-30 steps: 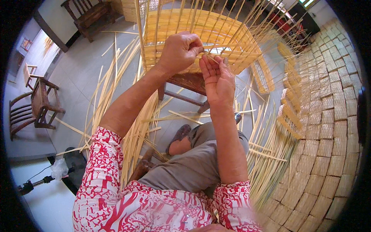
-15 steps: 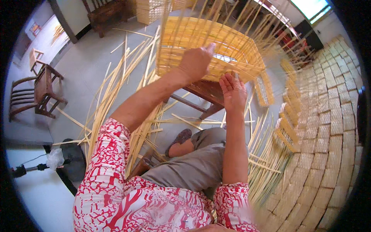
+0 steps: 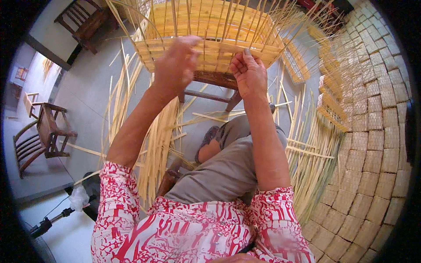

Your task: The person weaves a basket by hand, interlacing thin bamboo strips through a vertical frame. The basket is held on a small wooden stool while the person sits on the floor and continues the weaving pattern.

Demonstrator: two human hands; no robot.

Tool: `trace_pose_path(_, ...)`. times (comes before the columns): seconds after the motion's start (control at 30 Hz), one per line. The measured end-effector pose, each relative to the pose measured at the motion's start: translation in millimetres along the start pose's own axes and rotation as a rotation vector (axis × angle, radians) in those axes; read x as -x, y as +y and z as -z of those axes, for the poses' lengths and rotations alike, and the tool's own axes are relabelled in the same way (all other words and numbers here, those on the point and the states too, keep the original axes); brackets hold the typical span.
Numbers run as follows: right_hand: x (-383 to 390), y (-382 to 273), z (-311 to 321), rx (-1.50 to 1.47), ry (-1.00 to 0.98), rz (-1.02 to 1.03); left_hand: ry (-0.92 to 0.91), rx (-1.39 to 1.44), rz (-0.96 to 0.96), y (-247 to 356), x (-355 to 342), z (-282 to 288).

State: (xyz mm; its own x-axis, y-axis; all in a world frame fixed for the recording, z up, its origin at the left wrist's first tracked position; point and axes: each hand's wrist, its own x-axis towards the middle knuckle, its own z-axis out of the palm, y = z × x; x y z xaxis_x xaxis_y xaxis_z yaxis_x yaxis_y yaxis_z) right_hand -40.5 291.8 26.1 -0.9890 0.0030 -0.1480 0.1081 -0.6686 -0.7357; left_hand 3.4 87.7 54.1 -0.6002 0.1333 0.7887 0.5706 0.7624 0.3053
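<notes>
Basically, pale loose strips [image 3: 158, 136] littered the grey floor [image 3: 90, 109], and the yellow woven basket [image 3: 215, 51] with tall upright stakes [image 3: 174, 17] sat on a brown wooden stool [image 3: 215, 79], straight ahead of the person. Left hand [image 3: 176, 65] was motion-blurred in front of the basket's near wall, fingers bent, couldn't tell whether its grip had anything. Right hand [image 3: 250, 72], palm up, had its grip pinched, thumb against fingertips, on that wall's upper edge, right of the left hand.

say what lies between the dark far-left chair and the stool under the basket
Loose pale strips on the floor, partly hidden by the left forearm, in the head view.
</notes>
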Motion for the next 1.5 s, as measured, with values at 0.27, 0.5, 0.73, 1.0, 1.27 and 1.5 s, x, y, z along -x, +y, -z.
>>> trace_pose_path(0.27,-8.0,-1.7,3.4,0.042,-0.008,0.024,-0.241,-0.219,-0.005,2.4,-34.2,-46.3)
trace_pose_path(0.5,-4.7,-0.5,-3.4,-0.025,-0.059,0.046,-0.127,0.101,-0.038,-16.3,-46.3,-50.6)
trace_pose_path(0.73,-25.2,-7.1,7.9,-0.298,-0.32,-0.055,-0.267,0.419,-0.011,-20.5,-54.6,-31.8)
trace_pose_path(1.0,-7.6,-34.6,-31.7,0.36,-0.534,0.202,-0.343,0.618,0.073,-32.9,-56.4,-29.9)
trace_pose_path(1.27,-13.7,-19.5,-30.9,0.699,-0.339,0.582,-0.443,0.837,0.237,-39.0,-57.4,-40.0)
trace_pose_path(1.5,6.7,-10.5,-51.5,0.028,0.011,0.305,-0.355,0.762,0.319,-28.5,-58.3,-48.5)
